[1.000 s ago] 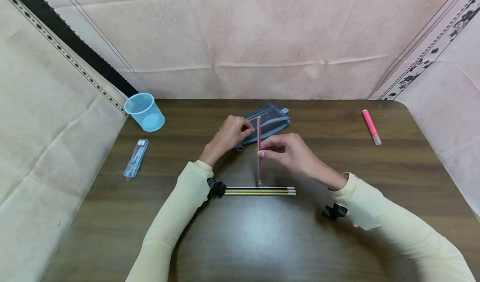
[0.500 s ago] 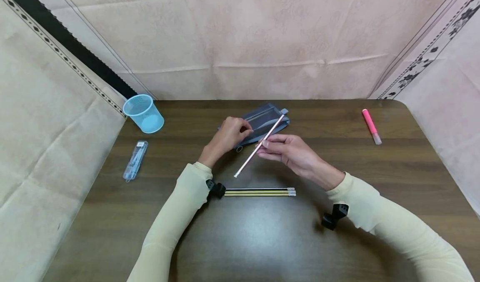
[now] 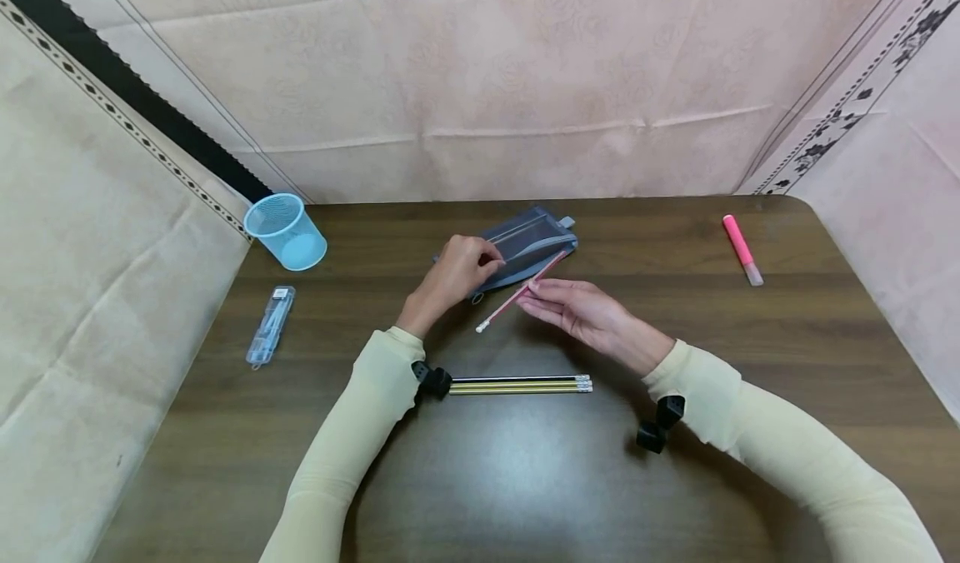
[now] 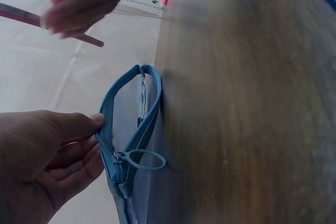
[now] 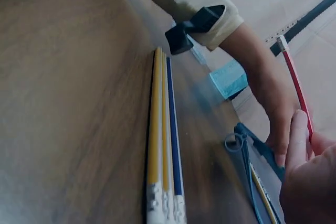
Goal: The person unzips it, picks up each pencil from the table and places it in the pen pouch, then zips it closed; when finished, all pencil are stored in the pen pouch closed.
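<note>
Before you spreads a wooden table (image 3: 525, 480). Near its far edge is a blue pouch (image 3: 536, 242), mouth open, its rim pinched between the thumb and fingers of your left hand (image 3: 453, 273). Left of it stands a blue cup (image 3: 288, 231). Nearer you, three pencils (image 3: 521, 386) lie side by side. A clear case (image 3: 272, 326) lies left, a pink marker (image 3: 742, 248) far right. Your right hand's (image 3: 587, 319) thumb and fingers clamp a tilted red pencil (image 3: 510, 301) beside the pouch.

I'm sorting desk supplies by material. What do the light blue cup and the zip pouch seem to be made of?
Light blue cup: probably moulded plastic, given its even colour and translucent look. Zip pouch: likely clear, flexible plastic, since its panels look see-through; the matte blue edging may be fabric.
</note>
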### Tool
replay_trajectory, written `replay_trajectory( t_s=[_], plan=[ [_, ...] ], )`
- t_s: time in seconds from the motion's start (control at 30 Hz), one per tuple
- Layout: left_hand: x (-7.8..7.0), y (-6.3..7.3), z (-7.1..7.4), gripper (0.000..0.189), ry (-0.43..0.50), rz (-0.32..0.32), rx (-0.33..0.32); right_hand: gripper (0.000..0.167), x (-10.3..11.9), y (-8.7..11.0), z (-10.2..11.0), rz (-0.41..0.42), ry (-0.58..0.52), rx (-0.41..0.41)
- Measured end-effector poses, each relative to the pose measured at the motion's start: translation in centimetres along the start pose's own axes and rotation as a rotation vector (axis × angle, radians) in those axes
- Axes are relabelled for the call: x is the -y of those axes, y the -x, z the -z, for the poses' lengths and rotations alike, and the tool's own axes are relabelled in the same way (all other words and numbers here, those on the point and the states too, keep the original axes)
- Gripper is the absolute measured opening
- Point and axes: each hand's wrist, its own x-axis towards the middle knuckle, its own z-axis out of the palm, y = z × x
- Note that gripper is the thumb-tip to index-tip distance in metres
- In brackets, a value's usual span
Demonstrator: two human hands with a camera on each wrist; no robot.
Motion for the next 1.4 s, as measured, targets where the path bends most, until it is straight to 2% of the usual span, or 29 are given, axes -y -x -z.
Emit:
replay_trajectory(
  t_s=[0.2,0.33,0.53,0.77,1.03,1.13,1.3,1.4],
  plan=[
    [-0.1,0.0,0.0,0.015,0.0,0.0,0.007,0.019,0.3,-1.0,0.6,0.001,-0.005,-0.025],
    [-0.1,0.1,-0.1,0.015,0.003,-0.003,0.007,0.021,0.6,-1.9,1.3,-0.014,0.021,-0.03],
    [0.0,-0.1,0.0,0.015,-0.005,-0.002,-0.005,0.018,1.3,-3.9,1.9,-0.036,0.084,-0.081],
    [-0.1,0.1,-0.1,0.015,-0.011,0.016,0.012,0.012,2.2,-5.7,2.3,0.03,0.193,-0.122],
    [-0.1,0.1,-0.3,0.015,-0.002,0.013,0.002,0.011,2.8,-7.4,2.7,0.088,0.257,-0.186],
    [-0.1,0.2,-0.3,0.015,0.008,0.012,0.009,0.018,2.8,-7.9,2.7,0.109,0.265,-0.199],
    [0.1,0.2,-0.3,0.016,0.012,0.001,-0.002,0.04,2.9,-8.7,2.5,0.141,0.267,-0.206],
    [0.1,0.1,-0.4,0.017,0.007,0.004,0.003,0.044,2.9,-9.1,2.5,0.142,0.278,-0.23]
  ],
)
